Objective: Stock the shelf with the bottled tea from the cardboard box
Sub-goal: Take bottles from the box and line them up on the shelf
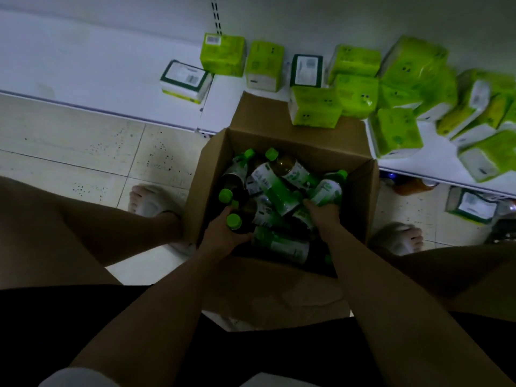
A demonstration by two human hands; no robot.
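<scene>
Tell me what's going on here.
A person crouches over an open cardboard box of green-capped tea bottles lying jumbled inside. The left hand grips one dark bottle near its cap; the right hand grips another bottle by its base. Neither bottle has left the box yet. The white shelf beyond holds only green tissue packs, no tea that shows.
</scene>
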